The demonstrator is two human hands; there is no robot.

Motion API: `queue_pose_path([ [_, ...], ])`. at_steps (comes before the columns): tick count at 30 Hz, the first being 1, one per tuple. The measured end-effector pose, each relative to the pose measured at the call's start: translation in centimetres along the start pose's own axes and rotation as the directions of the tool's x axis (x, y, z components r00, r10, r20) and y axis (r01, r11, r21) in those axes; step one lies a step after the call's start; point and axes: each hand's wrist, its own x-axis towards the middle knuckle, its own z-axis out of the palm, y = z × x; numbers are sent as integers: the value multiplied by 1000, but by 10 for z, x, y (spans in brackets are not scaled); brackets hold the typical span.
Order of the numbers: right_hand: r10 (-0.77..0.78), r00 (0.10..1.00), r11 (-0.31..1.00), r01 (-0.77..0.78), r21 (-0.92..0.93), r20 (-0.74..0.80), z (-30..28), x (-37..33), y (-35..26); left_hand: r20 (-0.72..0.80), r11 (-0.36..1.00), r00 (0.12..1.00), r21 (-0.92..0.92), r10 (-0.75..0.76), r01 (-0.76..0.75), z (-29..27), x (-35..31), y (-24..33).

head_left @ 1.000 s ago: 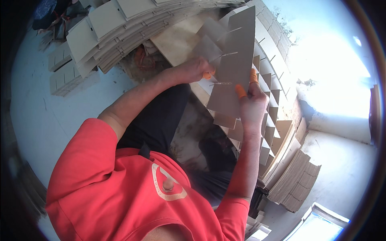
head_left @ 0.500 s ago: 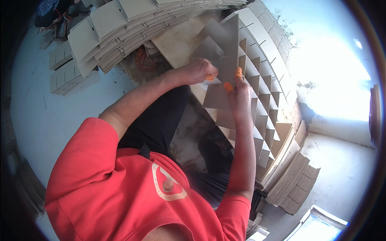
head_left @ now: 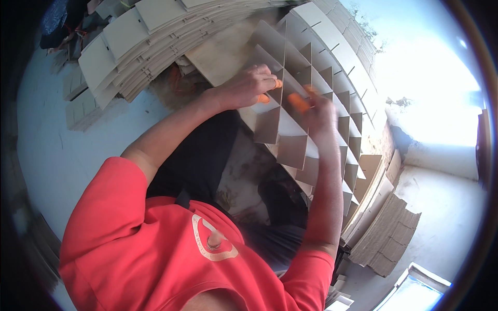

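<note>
A cardboard grid [head_left: 292, 151] is lying upper-centre, curled left hand [head_left: 249, 88] at its left side, blurred right hand [head_left: 320, 114] over it; I cannot tell either's hold.

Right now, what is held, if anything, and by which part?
It cannot be told surely: the left hand may pinch the cardboard grid at its left edge; over the grid, the right hand is blurred.

A workshop, judging by stacks of slotted cardboard sheets [head_left: 126, 39] beside a divider grid [head_left: 291, 151]
</note>
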Motion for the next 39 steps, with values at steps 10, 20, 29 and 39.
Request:
queue_pose_path([
  [10, 230, 972, 973, -230, 5, 39, -42, -4, 110, 308, 971, 947, 188, 86, -149, 24, 79, -33],
  [20, -96, 988, 901, 137, 412, -118, -18, -83, 114, 464, 940, 851, 101, 245, -326, 14, 117, -14],
  [29, 418, 783, 702, -600, -383, -461, -58, -207, 309, -72, 582, 831, 747, 551, -321, -154, 38, 65],
  [39, 411, 748, 698, -626, -349, -521, -57, -201, 332, -230, 581, 940, 813, 253, 43, -178, 3, -28],
])
